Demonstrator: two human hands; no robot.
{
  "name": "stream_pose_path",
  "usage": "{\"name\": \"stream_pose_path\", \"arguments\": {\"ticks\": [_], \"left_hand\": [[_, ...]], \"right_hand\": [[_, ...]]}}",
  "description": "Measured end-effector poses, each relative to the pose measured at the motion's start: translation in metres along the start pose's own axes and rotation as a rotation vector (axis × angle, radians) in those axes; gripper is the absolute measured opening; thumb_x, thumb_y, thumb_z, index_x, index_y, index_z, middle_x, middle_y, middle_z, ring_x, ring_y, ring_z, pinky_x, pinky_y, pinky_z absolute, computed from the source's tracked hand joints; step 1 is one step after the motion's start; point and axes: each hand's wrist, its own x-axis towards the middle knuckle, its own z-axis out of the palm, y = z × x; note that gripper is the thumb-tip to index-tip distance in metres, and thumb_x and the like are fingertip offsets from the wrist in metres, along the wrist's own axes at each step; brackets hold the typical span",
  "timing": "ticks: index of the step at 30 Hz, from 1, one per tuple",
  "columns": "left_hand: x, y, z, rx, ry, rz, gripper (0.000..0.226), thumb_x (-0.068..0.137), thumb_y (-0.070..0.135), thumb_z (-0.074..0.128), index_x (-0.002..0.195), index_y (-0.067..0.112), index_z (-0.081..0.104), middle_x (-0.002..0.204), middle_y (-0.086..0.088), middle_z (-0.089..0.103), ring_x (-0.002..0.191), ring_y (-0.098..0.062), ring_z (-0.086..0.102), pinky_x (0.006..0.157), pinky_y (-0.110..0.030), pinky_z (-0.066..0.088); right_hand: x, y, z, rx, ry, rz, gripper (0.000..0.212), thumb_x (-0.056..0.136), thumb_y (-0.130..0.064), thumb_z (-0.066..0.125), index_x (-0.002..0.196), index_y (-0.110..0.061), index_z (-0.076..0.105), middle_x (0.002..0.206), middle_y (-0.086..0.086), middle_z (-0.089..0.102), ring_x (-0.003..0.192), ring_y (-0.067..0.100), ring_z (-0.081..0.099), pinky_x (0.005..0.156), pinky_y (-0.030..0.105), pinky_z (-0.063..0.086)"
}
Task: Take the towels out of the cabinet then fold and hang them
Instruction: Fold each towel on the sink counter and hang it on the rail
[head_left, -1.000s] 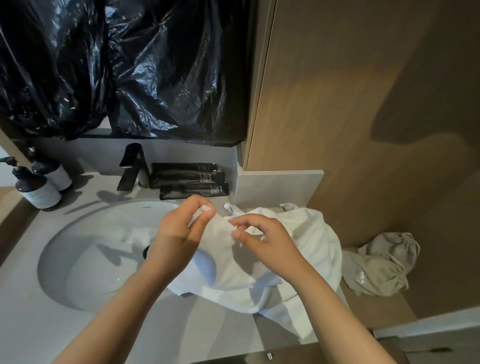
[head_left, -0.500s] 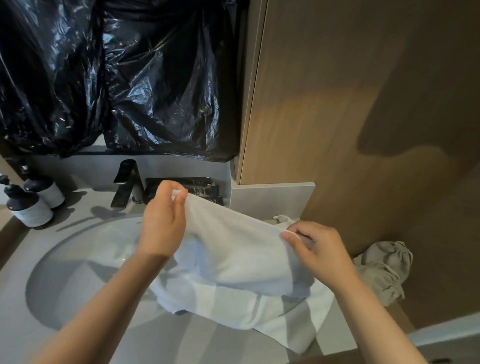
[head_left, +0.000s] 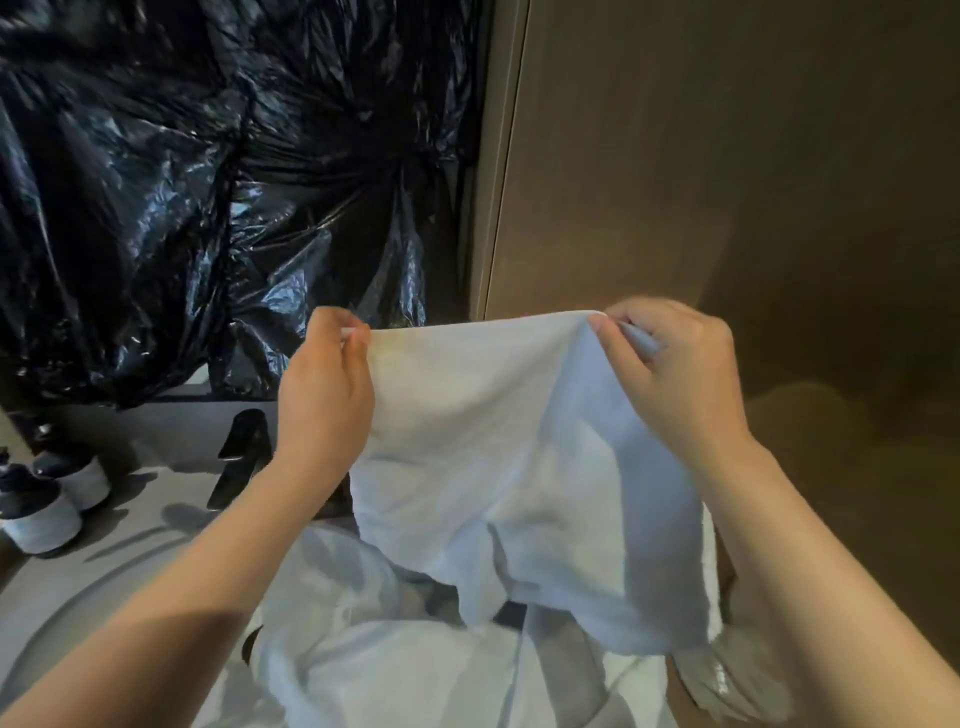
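Both hands (head_left: 324, 395) (head_left: 675, 374) pinch the towel's (head_left: 483, 441) top edge.

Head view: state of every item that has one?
towel, held up, unfolded, top edge stretched between both hands
left hand, pinches towel's top left corner
right hand, pinches towel's top right corner
white cloth, crumpled on the counter below; same towel or another, cannot tell
faucet, no water seen
pump bottles, upright
black plastic sheet, hanging, wrinkled
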Motion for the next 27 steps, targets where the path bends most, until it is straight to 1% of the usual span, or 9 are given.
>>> {"name": "stream_pose_path", "arguments": {"ticks": [4,6,8,10,12,15,17,22,27], "left_hand": [[0.021,0.019,-0.005,-0.064,0.082,0.091,0.006,0.103,0.020,0.039,0.097,0.021,0.042,0.062,0.003,0.050,0.055,-0.010,0.049,0.047,-0.023,0.029],[0.027,0.024,-0.006,-0.094,0.113,0.139,0.007,0.102,0.021,0.040,0.096,0.023,0.041,0.060,0.005,0.049,0.061,-0.009,0.052,0.045,-0.016,0.030],[0.033,0.024,-0.006,-0.090,0.117,0.149,0.007,0.102,0.022,0.039,0.096,0.025,0.041,0.060,0.006,0.048,0.057,-0.009,0.050,0.044,-0.016,0.029],[0.040,0.017,-0.006,-0.036,0.077,0.098,0.008,0.103,0.021,0.039,0.096,0.025,0.040,0.067,0.004,0.052,0.054,-0.007,0.047,0.046,-0.026,0.028],[0.045,0.005,-0.005,0.030,0.005,0.025,0.007,0.103,0.020,0.038,0.098,0.021,0.042,0.077,0.002,0.055,0.064,-0.018,0.051,0.050,-0.029,0.028],[0.042,-0.006,0.002,0.115,-0.068,0.002,0.012,0.103,0.020,0.037,0.102,0.012,0.046,0.070,0.005,0.049,0.067,-0.027,0.052,0.052,-0.033,0.030],[0.035,-0.009,0.006,0.127,-0.079,-0.007,0.013,0.103,0.020,0.037,0.102,0.012,0.046,0.068,0.006,0.048,0.064,-0.026,0.050,0.054,-0.034,0.032],[0.025,-0.010,0.011,0.131,-0.097,-0.050,0.008,0.104,0.025,0.036,0.098,0.023,0.040,0.067,0.006,0.051,0.059,-0.010,0.048,0.048,-0.025,0.027],[0.024,-0.001,0.013,0.066,-0.050,0.001,0.007,0.103,0.023,0.038,0.098,0.021,0.041,0.064,0.003,0.051,0.055,-0.013,0.048,0.048,-0.025,0.030]], "right_hand": [[0.035,-0.007,-0.013,0.009,0.018,0.022,0.023,0.096,-0.033,0.058,0.090,-0.016,0.072,0.081,-0.005,0.067,0.075,0.007,0.061,0.066,0.015,0.045],[0.045,-0.007,-0.014,0.015,0.066,0.001,0.022,0.097,-0.036,0.057,0.089,-0.020,0.070,0.078,-0.009,0.064,0.074,0.004,0.060,0.063,0.013,0.044],[0.048,-0.001,-0.010,0.018,0.074,-0.023,0.022,0.098,-0.035,0.056,0.086,-0.020,0.068,0.076,-0.009,0.063,0.071,0.006,0.059,0.060,0.016,0.043],[0.043,0.014,-0.001,-0.070,-0.049,-0.060,0.025,0.098,-0.033,0.056,0.082,-0.017,0.064,0.073,-0.002,0.063,0.067,0.015,0.059,0.059,0.032,0.047],[0.028,0.034,0.011,-0.153,-0.289,-0.082,0.033,0.098,-0.037,0.054,0.071,-0.017,0.055,0.064,0.001,0.056,0.062,0.025,0.057,0.058,0.042,0.045],[-0.002,0.060,0.023,-0.184,-0.467,-0.021,0.044,0.098,-0.044,0.049,0.061,-0.023,0.037,0.053,-0.005,0.041,0.053,0.018,0.047,0.051,0.039,0.032],[-0.019,0.073,0.027,-0.180,-0.450,0.054,0.046,0.097,-0.045,0.049,0.059,-0.025,0.032,0.050,-0.007,0.038,0.049,0.009,0.041,0.048,0.035,0.027],[-0.037,0.078,0.025,-0.171,-0.371,0.278,0.041,0.097,-0.042,0.052,0.062,-0.022,0.044,0.052,-0.004,0.046,0.052,0.012,0.047,0.048,0.032,0.029],[-0.022,0.040,0.019,-0.133,-0.007,0.283,0.043,0.097,-0.028,0.056,0.058,-0.024,0.039,0.048,-0.006,0.038,0.045,0.010,0.039,0.043,0.023,0.022]]}}
